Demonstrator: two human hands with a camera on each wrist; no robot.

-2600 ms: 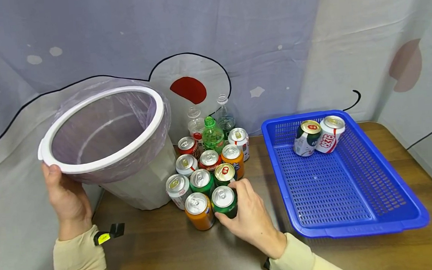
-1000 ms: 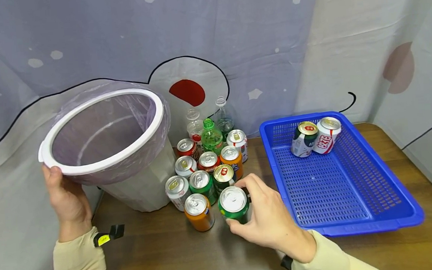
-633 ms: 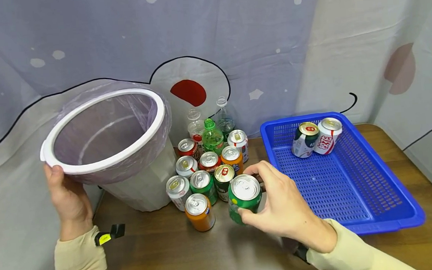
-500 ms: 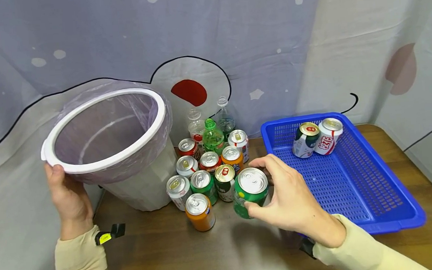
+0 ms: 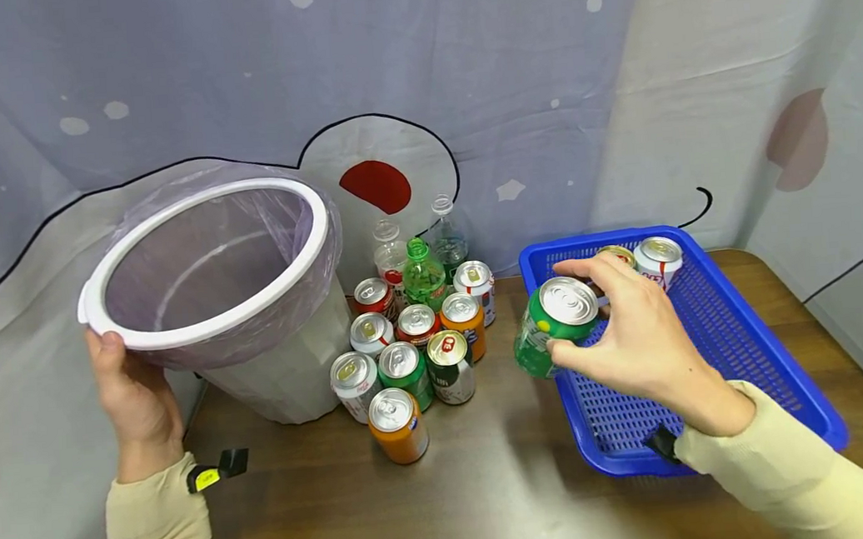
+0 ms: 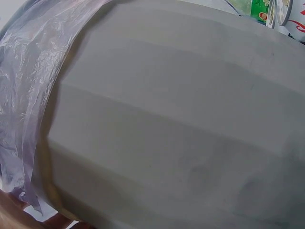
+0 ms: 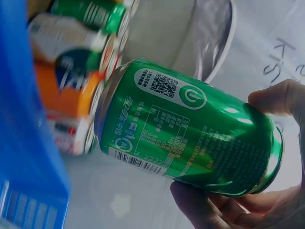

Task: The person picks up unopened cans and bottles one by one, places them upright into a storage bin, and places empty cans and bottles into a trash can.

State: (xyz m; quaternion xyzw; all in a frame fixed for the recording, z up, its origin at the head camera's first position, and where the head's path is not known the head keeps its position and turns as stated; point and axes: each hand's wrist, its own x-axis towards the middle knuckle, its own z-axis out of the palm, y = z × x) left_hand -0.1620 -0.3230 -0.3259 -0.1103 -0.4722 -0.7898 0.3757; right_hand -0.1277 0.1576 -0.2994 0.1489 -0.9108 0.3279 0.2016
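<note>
My right hand (image 5: pixel 642 334) holds a green soda can (image 5: pixel 538 341) above the table, over the left rim of the blue basket (image 5: pixel 590 442). In the right wrist view the thumb and fingers grip that can (image 7: pixel 190 129) near one end, its barcode side showing. My left hand (image 5: pixel 140 398) grips the white rim of a trash bin (image 5: pixel 296 379), thumb at the rim. The bin leans toward me, with a thin purple bag (image 5: pixel 219 351) folded over its edge. In the left wrist view, the grey bin wall (image 6: pixel 167 109) fills most of the picture.
Between bin and basket stand several cans, an orange one (image 5: pixel 402 443) in front and a dark green one (image 5: pixel 451 377) beside them. Behind are a green bottle (image 5: pixel 423 278) and two clear bottles (image 5: pixel 448 239). A white can (image 5: pixel 658 262) and a gold-topped can (image 5: pixel 618 255) stand in the basket.
My right hand has lifted the green can from the front of the group and carried it right, up to the basket's left side. The left hand and bin have stayed put.
</note>
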